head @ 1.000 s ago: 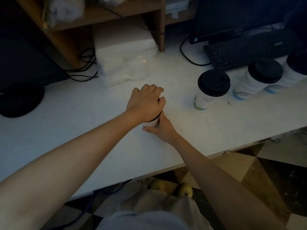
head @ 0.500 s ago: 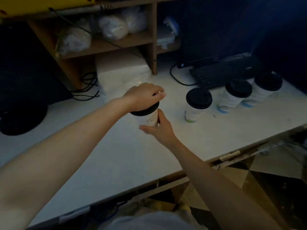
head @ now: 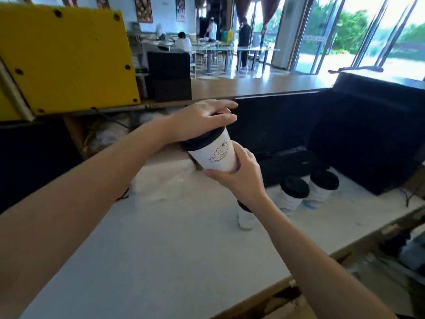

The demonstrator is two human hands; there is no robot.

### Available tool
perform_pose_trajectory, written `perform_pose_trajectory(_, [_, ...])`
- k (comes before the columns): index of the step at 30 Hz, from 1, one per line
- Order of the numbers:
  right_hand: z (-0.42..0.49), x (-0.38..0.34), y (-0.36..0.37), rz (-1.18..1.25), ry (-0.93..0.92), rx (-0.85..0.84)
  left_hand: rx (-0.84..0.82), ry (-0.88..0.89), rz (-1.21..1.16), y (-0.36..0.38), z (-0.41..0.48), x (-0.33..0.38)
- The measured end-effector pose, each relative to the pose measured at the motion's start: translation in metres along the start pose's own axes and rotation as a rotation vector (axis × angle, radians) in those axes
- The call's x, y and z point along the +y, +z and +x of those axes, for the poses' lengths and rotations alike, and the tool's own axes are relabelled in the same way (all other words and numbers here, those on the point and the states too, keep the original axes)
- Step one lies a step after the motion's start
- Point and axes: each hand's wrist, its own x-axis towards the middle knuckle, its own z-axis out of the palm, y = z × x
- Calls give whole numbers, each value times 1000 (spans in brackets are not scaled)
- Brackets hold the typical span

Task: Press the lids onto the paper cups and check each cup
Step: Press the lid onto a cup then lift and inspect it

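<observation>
Your right hand point(head: 241, 178) grasps the cup point(head: 216, 155) by its lower part: the thumb lies across the front near the base and the fingers point(head: 245, 155) wrap round the right side. Your left hand point(head: 202, 118) lies over the black lid point(head: 202, 139), palm down on top, with the fingers stretched out nearly straight past the lid's far edge rather than curled round it. The lid sits on the cup's rim, though your hand hides most of its top. You hold the cup in the air above the far part of the white table point(head: 161, 249), touching nothing but your hands, and it tilts so that its top leans to your left. A thin line drawing shows on its white side. Below and to the right, three more lidded cups stand on the table: the nearest cup point(head: 246, 221) is half hidden behind your right forearm, the middle cup point(head: 293, 194) stands just beside the far cup point(head: 322, 187), and both wear black lids. Behind those is a dark keyboard point(head: 287, 164), and to its right a black box point(head: 368, 134). A yellow panel point(head: 66, 56) fills the upper left, and a brown counter point(head: 253, 86) runs across behind your hands.
</observation>
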Motion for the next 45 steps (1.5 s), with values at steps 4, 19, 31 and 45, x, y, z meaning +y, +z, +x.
perform_pose_trajectory(4, [24, -26, -37, -280, -179, 171, 58, -176, -45, -27, -5, 15])
perform_pose_trajectory(19, [55, -58, -97, 59, 201, 22, 343, -51, -727, -4, -10, 20])
perform_pose_trajectory(31, [50, -62, -106, 751, 349, -229, 287, 276, -451, -4, -24, -2])
perform_pose_trajectory(45, [40, -45, -108, 545, 13, -354, 175, -220, -1075, -4, -18, 7])
